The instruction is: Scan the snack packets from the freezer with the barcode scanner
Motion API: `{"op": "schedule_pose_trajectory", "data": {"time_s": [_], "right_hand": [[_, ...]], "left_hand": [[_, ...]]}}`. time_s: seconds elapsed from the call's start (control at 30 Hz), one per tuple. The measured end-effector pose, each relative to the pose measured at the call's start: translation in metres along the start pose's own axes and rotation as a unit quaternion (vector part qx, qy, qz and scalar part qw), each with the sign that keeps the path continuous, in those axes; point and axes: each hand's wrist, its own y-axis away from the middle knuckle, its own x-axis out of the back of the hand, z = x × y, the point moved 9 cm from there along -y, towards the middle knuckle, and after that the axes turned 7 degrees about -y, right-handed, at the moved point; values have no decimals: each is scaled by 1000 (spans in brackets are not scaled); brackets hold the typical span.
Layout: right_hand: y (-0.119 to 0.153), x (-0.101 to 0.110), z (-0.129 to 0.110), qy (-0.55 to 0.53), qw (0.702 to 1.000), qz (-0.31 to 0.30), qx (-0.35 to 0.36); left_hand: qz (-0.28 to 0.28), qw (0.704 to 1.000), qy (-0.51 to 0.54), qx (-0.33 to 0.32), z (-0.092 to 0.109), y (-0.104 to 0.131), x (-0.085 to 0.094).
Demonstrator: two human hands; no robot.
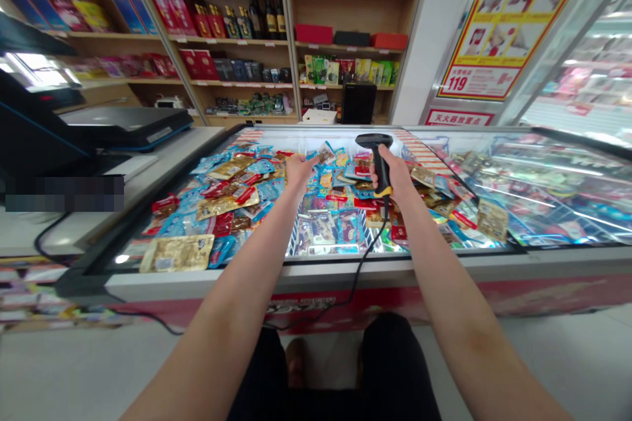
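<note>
My right hand (394, 171) is wrapped round the grip of a black barcode scanner (374, 141) with a yellow base, held upright above the freezer. A black cable runs down from the scanner over the freezer's front edge. My left hand (299, 171) pinches a small packet (326, 154) by its left end, a little to the left of the scanner head. Under both hands lie many blue, red and gold snack packets (232, 187), heaped on the freezer's glass. One gold packet (178, 253) lies at the front left corner.
A white wire basket (292, 240) with packets shows inside the freezer (197, 289). At the left stands a counter (148, 174) with a black scale (131, 125). Shelves (222, 44) of boxes and bottles line the back. A second cable hangs at the lower left.
</note>
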Motion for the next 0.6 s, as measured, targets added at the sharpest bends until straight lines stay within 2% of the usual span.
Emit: {"op": "schedule_pose_trajectory", "data": {"time_s": [0.17,0.27,0.33,0.43,0.6], "right_hand": [[11,32,-22,-3,999,39,37],[17,41,-24,-13,998,47,43],[20,45,-25,-18,997,53,47],[23,47,-22,-18,997,58,42],[25,44,-20,-13,998,58,33]], "left_hand": [[-62,998,21,0,24,24,-67],[-70,994,-67,-51,35,37,-96],[-79,977,-170,-99,39,45,-111],[-83,938,-300,-151,38,55,-119],[-83,918,-354,-157,32,59,-102]]}}
